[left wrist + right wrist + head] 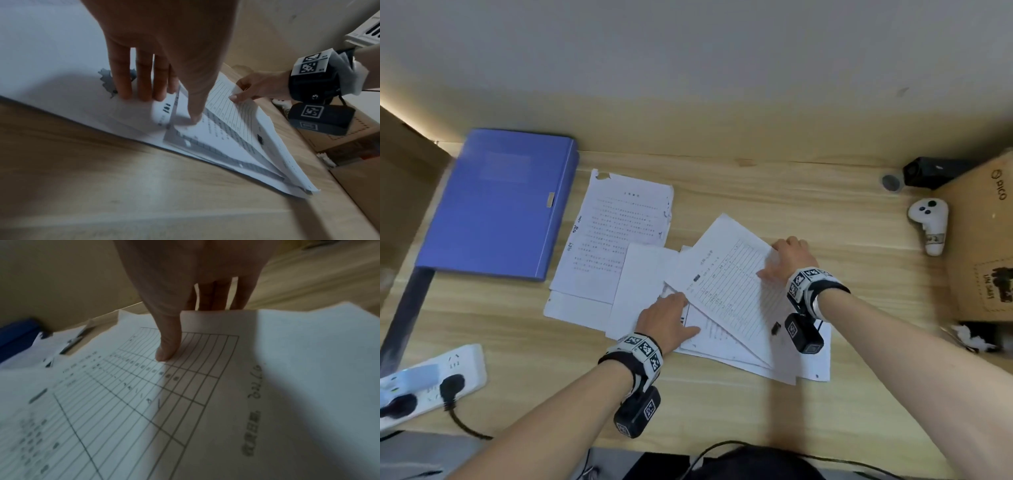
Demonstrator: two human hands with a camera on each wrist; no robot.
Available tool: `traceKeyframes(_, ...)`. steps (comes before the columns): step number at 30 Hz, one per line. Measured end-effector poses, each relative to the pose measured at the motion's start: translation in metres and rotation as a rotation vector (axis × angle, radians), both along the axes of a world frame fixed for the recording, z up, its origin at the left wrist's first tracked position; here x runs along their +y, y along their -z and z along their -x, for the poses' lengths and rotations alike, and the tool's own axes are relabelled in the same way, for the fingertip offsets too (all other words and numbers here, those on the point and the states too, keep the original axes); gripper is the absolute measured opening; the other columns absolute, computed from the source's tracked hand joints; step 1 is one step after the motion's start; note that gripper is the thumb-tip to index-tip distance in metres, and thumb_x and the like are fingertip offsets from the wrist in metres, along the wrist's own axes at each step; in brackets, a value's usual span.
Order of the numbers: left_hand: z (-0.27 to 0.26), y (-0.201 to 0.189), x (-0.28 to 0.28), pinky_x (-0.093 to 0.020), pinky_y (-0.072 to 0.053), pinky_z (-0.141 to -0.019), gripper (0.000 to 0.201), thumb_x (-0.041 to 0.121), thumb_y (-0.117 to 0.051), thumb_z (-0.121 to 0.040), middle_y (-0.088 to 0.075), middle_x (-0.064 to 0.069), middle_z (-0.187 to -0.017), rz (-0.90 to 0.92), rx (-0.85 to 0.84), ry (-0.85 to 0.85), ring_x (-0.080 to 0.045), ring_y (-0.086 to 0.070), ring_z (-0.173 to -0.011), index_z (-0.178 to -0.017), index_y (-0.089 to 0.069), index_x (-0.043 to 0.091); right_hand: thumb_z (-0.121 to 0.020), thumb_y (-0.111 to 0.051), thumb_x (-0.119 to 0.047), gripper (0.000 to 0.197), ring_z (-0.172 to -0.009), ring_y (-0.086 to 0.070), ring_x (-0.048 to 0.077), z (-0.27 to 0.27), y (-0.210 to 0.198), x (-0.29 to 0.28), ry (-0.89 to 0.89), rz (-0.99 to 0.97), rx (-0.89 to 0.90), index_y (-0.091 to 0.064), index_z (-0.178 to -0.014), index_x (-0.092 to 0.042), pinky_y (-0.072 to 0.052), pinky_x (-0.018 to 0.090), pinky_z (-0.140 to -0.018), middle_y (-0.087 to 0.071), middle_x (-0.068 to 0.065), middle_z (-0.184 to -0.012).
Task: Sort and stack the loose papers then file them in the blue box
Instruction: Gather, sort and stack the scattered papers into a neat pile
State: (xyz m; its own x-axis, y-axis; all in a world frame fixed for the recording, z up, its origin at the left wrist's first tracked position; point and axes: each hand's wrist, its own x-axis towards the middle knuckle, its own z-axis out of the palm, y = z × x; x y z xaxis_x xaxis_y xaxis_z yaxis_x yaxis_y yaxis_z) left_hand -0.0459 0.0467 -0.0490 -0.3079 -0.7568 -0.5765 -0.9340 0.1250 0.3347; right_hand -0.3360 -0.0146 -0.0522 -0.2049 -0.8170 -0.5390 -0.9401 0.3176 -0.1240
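Loose papers [640,274] are spread across the middle of a wooden desk [791,205], overlapping in a rough fan. A ruled form [726,284] lies on top at the right side of the spread, tilted, and its far edge is pinched by the right hand [786,260]: the thumb is pressed on the printed face while the fingers [213,295] are tucked under the edge, which is raised off the sheets below. The left hand [671,320] is laid flat on the lower sheets just beside the form, its fingers [144,81] straight and pressing down, nothing being grasped; its thumb is stretched toward the form's near edge. A text page [616,233] with a torn top corner lies at the left of the spread, just beside the blue box [496,205], which rests closed and flat at the desk's left rear. A power strip [431,380] sits at the near left, and a white controller [929,222] lies beside a cardboard box [983,240] at the right.
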Motion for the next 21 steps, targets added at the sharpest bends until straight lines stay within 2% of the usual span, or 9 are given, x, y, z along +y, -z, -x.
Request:
traceKeyframes(1,0.001,0.002,0.002,-0.036,-0.048,-0.088,0.058,0.051,-0.067,-0.08,-0.057,0.001,-0.125,0.014,0.008,-0.018,-0.02,-0.055,-0.114,-0.126,-0.047,0.022,-0.076,-0.073,-0.049,0.066,-0.121,-0.044,0.029,0.003,0.003,-0.002,-0.013,-0.001,-0.002,-0.053,-0.129,-0.015,-0.045,0.044,-0.098,-0.051,0.008,-0.127)
traceKeyframes(3,0.004,0.004,0.004,-0.038,-0.047,-0.089,0.058,0.044,-0.072,-0.079,-0.055,0.001,-0.126,0.037,0.015,-0.043,-0.02,-0.052,-0.117,-0.126,-0.045,0.022,-0.084,-0.067,-0.036,0.04,-0.1,-0.055,0.027,0.013,0.003,-0.002,0.031,0.074,-0.085,-0.061,-0.114,-0.011,-0.048,0.038,-0.079,-0.06,0.01,-0.111)
traceKeyframes(5,0.007,0.005,0.002,-0.039,-0.047,-0.087,0.057,0.041,-0.075,-0.078,-0.054,0.002,-0.123,0.04,0.023,-0.06,-0.02,-0.051,-0.115,-0.124,-0.045,0.022,-0.09,-0.059,-0.022,0.018,-0.081,-0.057,0.028,0.027,-0.002,0.002,0.141,0.212,-0.201,-0.062,-0.103,-0.01,-0.041,0.032,-0.066,-0.065,0.009,-0.095)
traceKeyframes(7,0.008,0.005,-0.001,-0.039,-0.047,-0.086,0.055,0.038,-0.075,-0.079,-0.053,0.003,-0.122,0.036,0.036,-0.055,-0.02,-0.051,-0.113,-0.122,-0.045,0.022,-0.092,-0.052,-0.013,0.015,-0.079,-0.055,0.026,0.046,-0.009,0.007,0.223,0.335,-0.242,-0.062,-0.103,-0.008,-0.036,0.03,-0.068,-0.062,0.006,-0.089)
traceKeyframes(10,0.01,0.006,-0.005,-0.038,-0.046,-0.083,0.049,0.033,-0.073,-0.081,-0.052,0.003,-0.122,0.036,0.042,-0.036,-0.02,-0.05,-0.112,-0.12,-0.045,0.021,-0.092,-0.053,-0.007,0.018,-0.082,-0.05,0.022,0.071,-0.021,0.013,0.269,0.397,-0.245,-0.063,-0.106,-0.003,-0.034,0.029,-0.071,-0.057,0.004,-0.09)
traceKeyframes(13,0.011,0.006,-0.008,-0.038,-0.045,-0.08,0.043,0.029,-0.071,-0.083,-0.053,0.002,-0.117,0.048,0.051,-0.031,-0.021,-0.051,-0.107,-0.116,-0.046,0.021,-0.091,-0.057,-0.005,0.012,-0.084,-0.054,0.024,0.084,-0.029,0.019,0.244,0.333,-0.322,-0.063,-0.102,-0.004,-0.035,0.029,-0.07,-0.059,0.006,-0.088)
traceKeyframes(17,0.01,0.009,-0.011,-0.039,-0.045,-0.078,0.038,0.029,-0.069,-0.085,-0.052,0.003,-0.112,0.056,0.075,-0.017,-0.023,-0.051,-0.104,-0.114,-0.046,0.022,-0.091,-0.06,-0.009,0.011,-0.08,-0.062,0.027,0.069,-0.025,0.039,0.097,0.118,-0.394,-0.061,-0.092,-0.02,-0.042,0.026,-0.059,-0.065,0.004,-0.085)
traceKeyframes(19,0.008,0.01,-0.01,-0.039,-0.046,-0.081,0.037,0.027,-0.068,-0.085,-0.051,0.003,-0.111,0.041,0.095,-0.026,-0.021,-0.051,-0.104,-0.115,-0.046,0.023,-0.091,-0.062,-0.016,0.007,-0.082,-0.065,0.027,0.058,-0.017,0.047,0.063,0.056,-0.369,-0.063,-0.094,-0.022,-0.051,0.029,-0.063,-0.067,0.003,-0.088)
traceKeyframes(21,0.004,0.011,-0.01,-0.037,-0.047,-0.085,0.036,0.018,-0.064,-0.086,-0.051,0.005,-0.11,0.017,0.119,-0.048,-0.019,-0.052,-0.103,-0.119,-0.048,0.023,-0.085,-0.068,-0.025,0.016,-0.088,-0.063,0.021,0.048,-0.008,0.051,0.034,0.057,-0.305,-0.063,-0.101,-0.026,-0.054,0.035,-0.077,-0.066,0.0,-0.099)
